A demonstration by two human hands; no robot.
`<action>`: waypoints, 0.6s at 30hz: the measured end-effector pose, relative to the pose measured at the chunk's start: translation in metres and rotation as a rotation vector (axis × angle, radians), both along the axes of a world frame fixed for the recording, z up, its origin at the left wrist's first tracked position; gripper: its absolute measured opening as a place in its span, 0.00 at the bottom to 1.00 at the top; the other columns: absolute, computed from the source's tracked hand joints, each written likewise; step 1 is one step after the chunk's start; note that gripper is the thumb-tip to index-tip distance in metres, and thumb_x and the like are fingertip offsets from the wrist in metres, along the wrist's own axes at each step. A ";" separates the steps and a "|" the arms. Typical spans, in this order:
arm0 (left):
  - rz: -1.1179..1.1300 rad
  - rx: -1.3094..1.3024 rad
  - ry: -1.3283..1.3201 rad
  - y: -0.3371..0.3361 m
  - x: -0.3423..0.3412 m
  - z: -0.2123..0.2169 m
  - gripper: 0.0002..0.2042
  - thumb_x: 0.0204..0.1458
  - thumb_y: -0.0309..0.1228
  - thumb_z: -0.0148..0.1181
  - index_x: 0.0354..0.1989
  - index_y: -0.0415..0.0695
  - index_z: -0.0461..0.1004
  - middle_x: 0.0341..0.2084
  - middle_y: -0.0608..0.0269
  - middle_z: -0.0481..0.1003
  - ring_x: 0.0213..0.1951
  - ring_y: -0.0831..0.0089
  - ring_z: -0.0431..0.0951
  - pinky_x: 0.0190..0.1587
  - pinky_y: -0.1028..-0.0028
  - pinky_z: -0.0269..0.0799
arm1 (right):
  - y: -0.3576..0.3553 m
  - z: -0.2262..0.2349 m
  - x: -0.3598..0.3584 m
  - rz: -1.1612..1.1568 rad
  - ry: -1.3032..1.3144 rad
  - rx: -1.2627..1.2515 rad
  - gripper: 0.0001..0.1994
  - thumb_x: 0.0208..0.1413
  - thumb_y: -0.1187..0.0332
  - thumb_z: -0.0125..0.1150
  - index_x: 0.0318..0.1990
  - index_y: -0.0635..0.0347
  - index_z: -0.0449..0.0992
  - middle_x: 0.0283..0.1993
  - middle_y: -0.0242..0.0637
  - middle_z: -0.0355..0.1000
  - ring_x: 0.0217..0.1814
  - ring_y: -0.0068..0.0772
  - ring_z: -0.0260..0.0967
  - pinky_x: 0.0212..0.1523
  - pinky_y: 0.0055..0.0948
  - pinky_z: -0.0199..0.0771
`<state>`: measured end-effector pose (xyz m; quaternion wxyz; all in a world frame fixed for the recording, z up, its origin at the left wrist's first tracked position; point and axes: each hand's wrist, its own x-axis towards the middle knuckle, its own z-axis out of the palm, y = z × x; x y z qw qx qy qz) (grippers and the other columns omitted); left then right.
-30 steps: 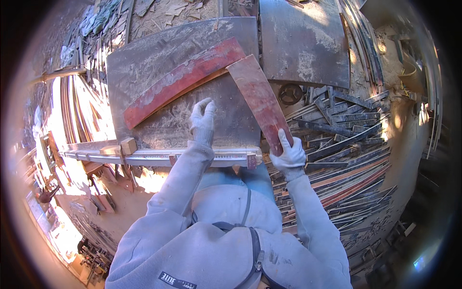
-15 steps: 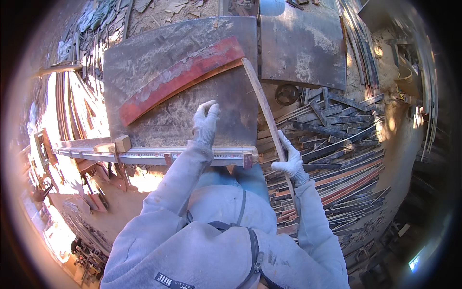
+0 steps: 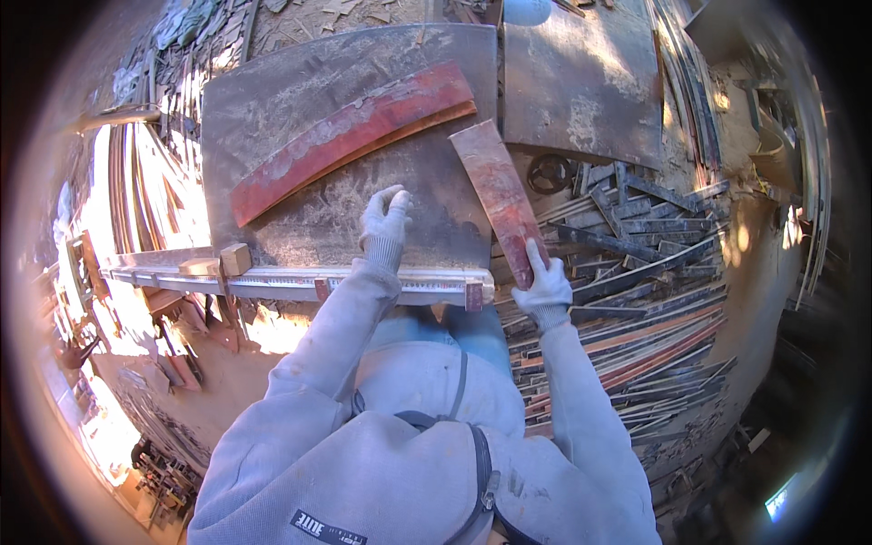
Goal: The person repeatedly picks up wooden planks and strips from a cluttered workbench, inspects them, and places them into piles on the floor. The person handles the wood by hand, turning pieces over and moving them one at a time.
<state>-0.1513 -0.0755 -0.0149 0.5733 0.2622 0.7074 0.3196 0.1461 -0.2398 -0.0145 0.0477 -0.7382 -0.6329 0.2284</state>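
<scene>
A short, reddish wooden board (image 3: pixel 500 195) slants over the right edge of the worn metal table (image 3: pixel 318 213). Its lower end is in my gloved right hand (image 3: pixel 547 289), thumb and fingers closed round it, and its broad, scuffed face shows. My left hand (image 3: pixel 386 218), also gloved, hovers above the table with its fingers loosely bent and apart, holding nothing. Beyond it a longer red board (image 3: pixel 354 141) lies diagonally across the tabletop. Along the table's front edge runs a fence with a white measuring scale (image 3: pixel 418 283), just below my left hand.
Two small wood blocks (image 3: pixel 235 260) sit at the left of the fence. A second metal table (image 3: pixel 581 82) stands at the far right. Heaped dark offcuts (image 3: pixel 627 218) and long strips (image 3: pixel 627 345) fill the floor to the right. Thin laths (image 3: pixel 141 191) lean at the left.
My right hand has turned the board from its narrow edge to its broad red face and pulled its far end slightly nearer. My left hand has barely moved.
</scene>
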 end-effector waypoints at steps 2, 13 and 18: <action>-0.009 0.018 -0.028 -0.005 0.000 0.001 0.16 0.71 0.32 0.59 0.63 0.37 0.75 0.51 0.57 0.82 0.48 0.71 0.85 0.47 0.73 0.83 | 0.000 0.003 -0.003 -0.058 -0.017 -0.044 0.55 0.41 0.57 0.76 0.82 0.27 0.56 0.45 0.49 0.67 0.38 0.60 0.75 0.39 0.54 0.80; -0.046 0.032 -0.001 -0.011 -0.004 0.000 0.16 0.72 0.34 0.58 0.62 0.38 0.76 0.53 0.54 0.82 0.49 0.69 0.85 0.48 0.72 0.84 | -0.007 -0.008 0.005 -0.021 0.005 -0.072 0.59 0.36 0.60 0.78 0.83 0.31 0.55 0.46 0.49 0.67 0.44 0.60 0.74 0.48 0.53 0.79; -0.023 0.047 -0.050 -0.010 -0.001 0.005 0.16 0.72 0.34 0.59 0.62 0.38 0.76 0.52 0.55 0.82 0.49 0.70 0.84 0.49 0.73 0.82 | 0.006 0.001 0.022 -0.080 0.598 -0.031 0.60 0.37 0.65 0.78 0.84 0.45 0.54 0.53 0.44 0.74 0.51 0.48 0.76 0.54 0.45 0.78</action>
